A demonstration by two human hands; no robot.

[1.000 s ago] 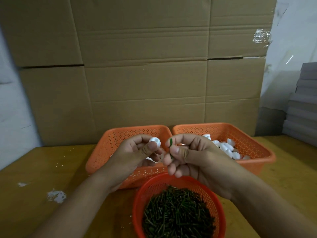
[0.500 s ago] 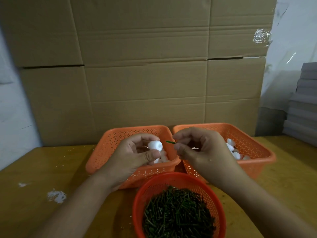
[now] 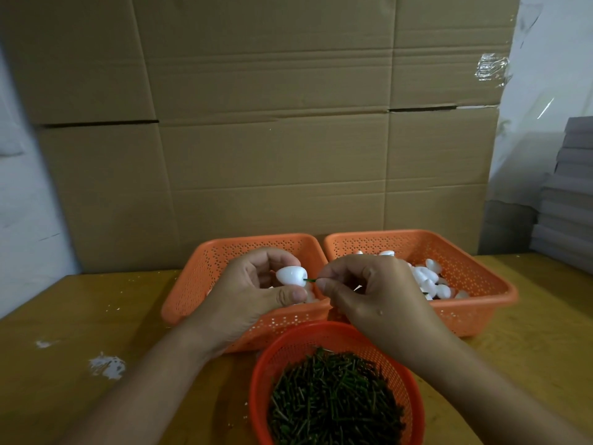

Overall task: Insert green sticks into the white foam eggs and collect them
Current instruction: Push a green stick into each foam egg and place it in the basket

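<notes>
Nearest the camera, a round red basket holds the stock of loose green sticks and rests on the wooden table. Above and just beyond it, the two hands meet over the basket rims. The left hand grips one white foam egg between thumb and curled fingers, the narrow end turned toward the right. The right hand pinches a single green stick between thumb and forefinger; the tip of the stick touches, or has just entered, the end of the egg, and only a short green length shows between fingertips and foam. To complete the insertion well, keep the stick in line with the long axis of the egg, hold the egg firmly without crushing the foam, and push straight with steady pressure; a skewed angle would probably bend the stick or break out through the side. Behind the hands stand two orange perforated trays side by side: the left tray, where a few white pieces show beneath the left hand, and the right tray, which holds a heap of white foam eggs. Flattened cardboard forms the backdrop.
</notes>
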